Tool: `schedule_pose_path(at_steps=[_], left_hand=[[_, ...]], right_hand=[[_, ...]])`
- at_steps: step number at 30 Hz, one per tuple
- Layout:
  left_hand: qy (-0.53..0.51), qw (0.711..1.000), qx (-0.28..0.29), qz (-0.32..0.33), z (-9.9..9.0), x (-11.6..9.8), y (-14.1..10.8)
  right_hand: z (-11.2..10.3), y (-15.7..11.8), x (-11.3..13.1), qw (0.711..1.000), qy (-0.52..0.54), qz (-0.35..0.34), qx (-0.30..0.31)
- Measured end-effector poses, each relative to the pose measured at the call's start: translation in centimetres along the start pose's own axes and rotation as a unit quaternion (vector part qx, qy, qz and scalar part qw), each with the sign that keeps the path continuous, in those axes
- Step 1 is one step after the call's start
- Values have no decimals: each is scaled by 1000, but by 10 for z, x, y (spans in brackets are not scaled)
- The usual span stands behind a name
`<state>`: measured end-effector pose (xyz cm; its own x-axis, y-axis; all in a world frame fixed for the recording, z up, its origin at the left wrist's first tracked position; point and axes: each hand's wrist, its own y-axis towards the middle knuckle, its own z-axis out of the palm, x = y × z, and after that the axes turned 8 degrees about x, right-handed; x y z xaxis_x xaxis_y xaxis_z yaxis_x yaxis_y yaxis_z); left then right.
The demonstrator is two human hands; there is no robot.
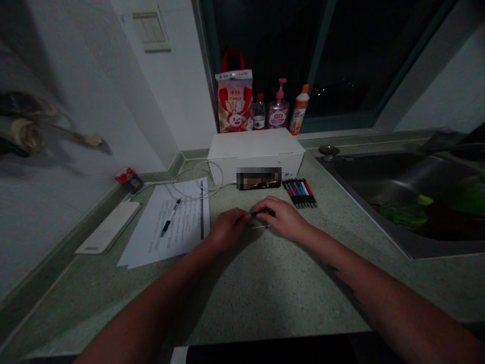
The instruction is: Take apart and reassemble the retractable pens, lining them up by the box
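Observation:
My left hand [229,228] is closed in a pinch at the middle of the counter. Facing it, my right hand [282,216] is also closed, fingertips almost meeting the left ones. Between them is a small, dark, slim pen-like piece [254,214]; its far ends are hidden by the fingers. Just below the fingertips a thin pale stick [260,227] lies on the counter. Beyond my right hand a row of pens [299,193] in black, red, blue and white lies side by side. A phone [259,179] leans against a white box [257,146] behind my hands.
Printed sheets [185,222] with a black-and-white pen [170,218] on them lie left, near a white flat case [108,227] and a white cable [178,194]. At right is a metal sink [364,212] with green things inside. Bottles [278,114] and a bag [235,101] stand behind the box.

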<state>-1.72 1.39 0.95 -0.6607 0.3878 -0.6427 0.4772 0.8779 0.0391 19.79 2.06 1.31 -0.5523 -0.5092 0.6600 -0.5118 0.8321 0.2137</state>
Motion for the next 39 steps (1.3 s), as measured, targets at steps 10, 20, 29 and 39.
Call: schedule_pose_path(at_steps=[10,20,29,39], left_hand=[[174,984,24,-35,-9,9,1],[187,982,37,-6,-7,12,0],[105,994,0,-10,-7,8,-2],[129,991,5,-30,-8,8,-3]], right_hand=[[1,-4,4,990,-39,1,135],[0,-5,6,984,-82,-8,157],[-6,-2,1,993,-100,65,-10],[-9,0,-10,979,-123,127,-103]])
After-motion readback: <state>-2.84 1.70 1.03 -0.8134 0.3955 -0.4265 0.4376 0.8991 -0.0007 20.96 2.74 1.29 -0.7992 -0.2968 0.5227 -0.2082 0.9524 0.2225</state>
